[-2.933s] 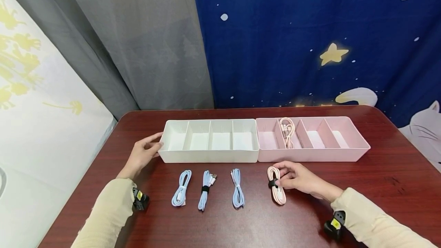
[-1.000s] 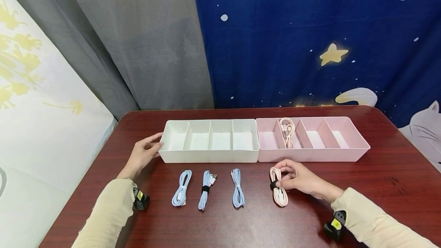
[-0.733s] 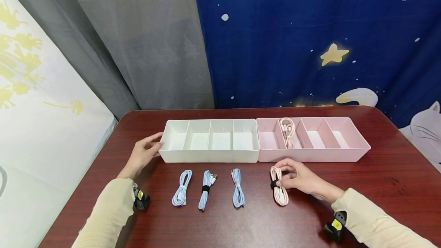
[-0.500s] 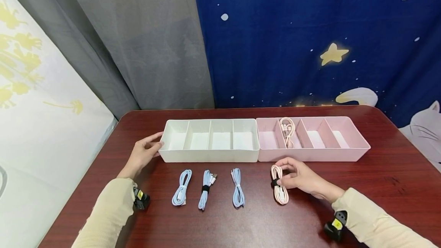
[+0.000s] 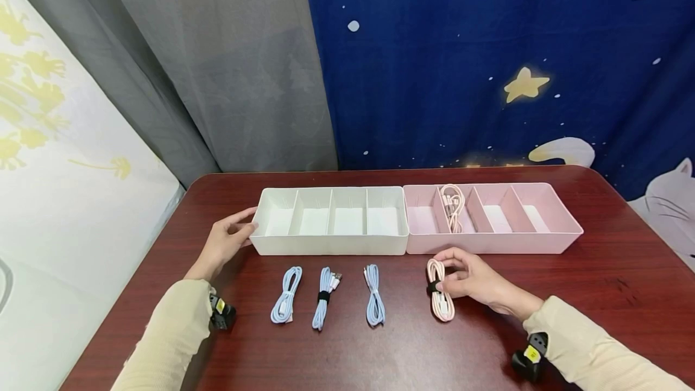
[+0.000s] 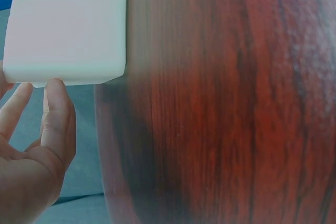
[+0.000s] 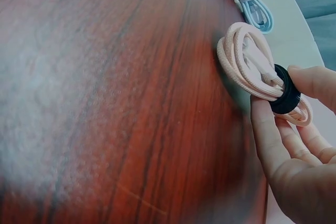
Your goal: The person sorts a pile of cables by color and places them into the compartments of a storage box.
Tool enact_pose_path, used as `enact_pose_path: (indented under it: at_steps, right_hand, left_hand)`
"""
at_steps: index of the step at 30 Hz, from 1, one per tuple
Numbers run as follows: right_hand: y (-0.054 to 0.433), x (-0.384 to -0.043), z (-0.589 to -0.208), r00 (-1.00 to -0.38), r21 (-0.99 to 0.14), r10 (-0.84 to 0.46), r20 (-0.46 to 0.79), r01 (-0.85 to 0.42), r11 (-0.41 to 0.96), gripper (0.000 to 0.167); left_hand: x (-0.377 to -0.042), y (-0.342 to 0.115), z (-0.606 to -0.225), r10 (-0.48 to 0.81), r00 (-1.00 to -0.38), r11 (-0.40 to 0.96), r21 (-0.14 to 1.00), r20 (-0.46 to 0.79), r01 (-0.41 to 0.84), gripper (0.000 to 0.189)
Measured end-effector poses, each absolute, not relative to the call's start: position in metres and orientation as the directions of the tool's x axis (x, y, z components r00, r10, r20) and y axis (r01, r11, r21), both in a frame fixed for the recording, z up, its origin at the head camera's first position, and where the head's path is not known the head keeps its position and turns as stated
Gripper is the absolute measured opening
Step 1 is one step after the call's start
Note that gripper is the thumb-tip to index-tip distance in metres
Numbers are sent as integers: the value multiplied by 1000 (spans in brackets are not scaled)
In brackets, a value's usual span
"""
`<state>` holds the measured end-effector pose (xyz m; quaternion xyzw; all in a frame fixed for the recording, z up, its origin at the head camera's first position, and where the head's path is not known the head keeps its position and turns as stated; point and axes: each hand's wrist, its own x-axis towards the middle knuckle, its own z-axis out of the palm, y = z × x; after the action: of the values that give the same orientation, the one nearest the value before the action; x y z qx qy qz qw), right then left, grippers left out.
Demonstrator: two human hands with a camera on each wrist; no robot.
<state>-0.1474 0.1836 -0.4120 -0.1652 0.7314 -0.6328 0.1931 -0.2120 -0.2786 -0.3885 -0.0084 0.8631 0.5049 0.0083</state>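
With thumb and fingertips, my right hand (image 5: 480, 282) pinches a coiled pale pink charging cable (image 5: 444, 308) around its black strap (image 7: 286, 98). The coil is in front of the pink divided box (image 5: 494, 244); its white plug shows among the loops. At the far left, my left hand (image 5: 222, 246) touches the end of a white divided box (image 5: 332, 246) with extended fingertips, as the left wrist view shows too. A second pink cable (image 5: 453, 205) lies in the pink box's second compartment from the left.
Three coiled light-blue cables lie in a row before the white box: a left one (image 5: 286, 295), a middle one with a black strap (image 5: 321, 309), and a right one (image 5: 374, 296). The two boxes stand end to end on the dark wooden table (image 5: 380, 355).
Since the oldest frame, my right hand has shifted the pinched pink cable slightly right and turned it a little, so its white plug now shows. My left hand stays against the white box.
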Motion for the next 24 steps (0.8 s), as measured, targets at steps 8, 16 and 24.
enact_pose_path:
  at_steps: [8, 16, 24]
  right_hand:
    - [184, -144, -406, -874, -990, -477, -90, 24, 142, 48]
    - [184, -145, -403, -866, -986, -490, -96, 16, 165, 48]
    - [181, -145, -397, -869, -988, -489, -78, 0, 157, 43]
  left_hand:
    - [-212, -278, -388, -7, -1000, 496, 868, -24, -25, 47]
    - [-212, -279, -389, -11, -1000, 494, 869, -26, -28, 48]
    - [-211, -278, -388, -8, -1000, 505, 863, -21, -23, 47]
